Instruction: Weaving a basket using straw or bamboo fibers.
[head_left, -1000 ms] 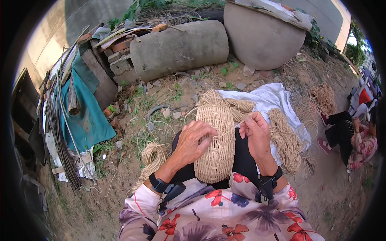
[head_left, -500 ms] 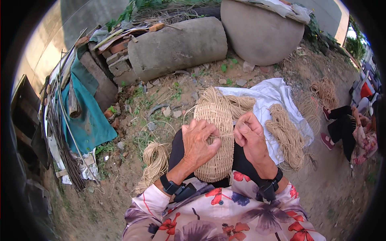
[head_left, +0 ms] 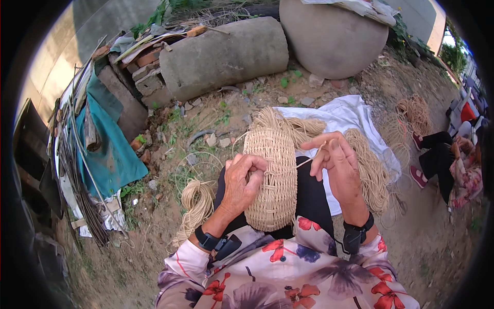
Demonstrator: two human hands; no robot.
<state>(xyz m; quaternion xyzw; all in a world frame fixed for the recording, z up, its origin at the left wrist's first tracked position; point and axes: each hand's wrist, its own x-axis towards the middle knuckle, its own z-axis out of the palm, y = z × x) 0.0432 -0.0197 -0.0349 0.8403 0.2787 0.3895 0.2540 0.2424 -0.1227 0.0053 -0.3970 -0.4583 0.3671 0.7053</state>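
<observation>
Head view shows the left hand point(head_left: 242, 183) curled on the left side of a woven basket point(head_left: 272, 175) that rests on the person's lap, with its fingers pressed into the weave. Right hand point(head_left: 334, 159) is just beside the basket's right edge and pinches a thin strand point(head_left: 304, 162) that runs from the fingers into the weave. Behind the basket a white cloth point(head_left: 355, 116) lies on the ground with a fibre bundle point(head_left: 373, 170) on it, a coil point(head_left: 196, 198) lies left of the knee, and another person point(head_left: 458, 165) sits at the far right.
</observation>
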